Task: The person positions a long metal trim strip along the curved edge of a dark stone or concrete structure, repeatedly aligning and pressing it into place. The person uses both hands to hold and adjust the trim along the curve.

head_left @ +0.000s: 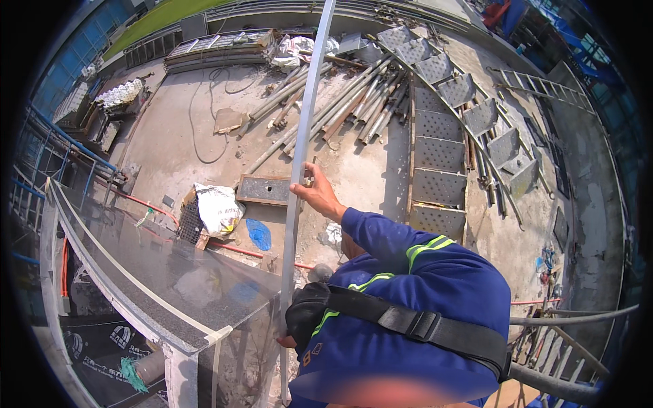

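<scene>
A long, straight, light-grey metal bar (304,136) runs upright through the middle of the picture, from the top edge to the lower part. My right hand (320,194) is closed on it at mid-height, thumb across the near face and the other fingers mostly behind. Lower down, a few fingers of my left hand (286,341) show against the bar; the rest is hidden behind a rounded black piece (306,307). A black strap (381,314) with a buckle crosses my dark blue jacket (462,285), which has yellow-green stripes.
Dark glossy stone slabs (197,265) with pale edges form a corner close on the left. Below lie a white sack (219,209), a shallow grey trough (264,190) and a blue scrap (258,234). Farther off are metal pipes (360,102), perforated stair sections (439,126) and a ladder (547,88).
</scene>
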